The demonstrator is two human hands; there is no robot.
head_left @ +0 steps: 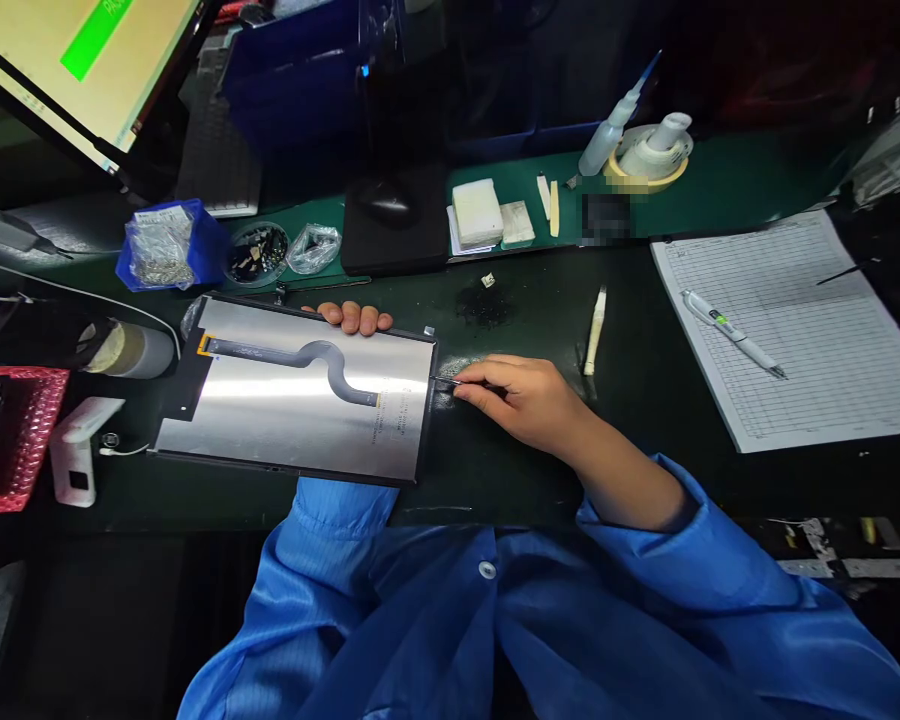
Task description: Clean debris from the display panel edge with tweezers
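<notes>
An LCD display panel (270,410), silver-backed with a dark curved flex cable (270,352), is held up over the bench by my left hand (356,318). That hand comes from beneath; only its fingertips show, curled over the far edge. At the panel's right edge, my right hand (521,400) pinches a thin dark metal tool (445,380), perhaps tweezers. Its tip meets the edge of the panel near the middle. Most of the tool is hidden in my fingers.
Behind the panel stand a blue bin (172,245), a round dish (256,253) and a black mouse (387,200). White pads (478,212), a dropper bottle (607,135) and tape rolls (649,160) sit farther right. A brush (595,330) and a pen (735,335) on a form (802,390) lie to the right.
</notes>
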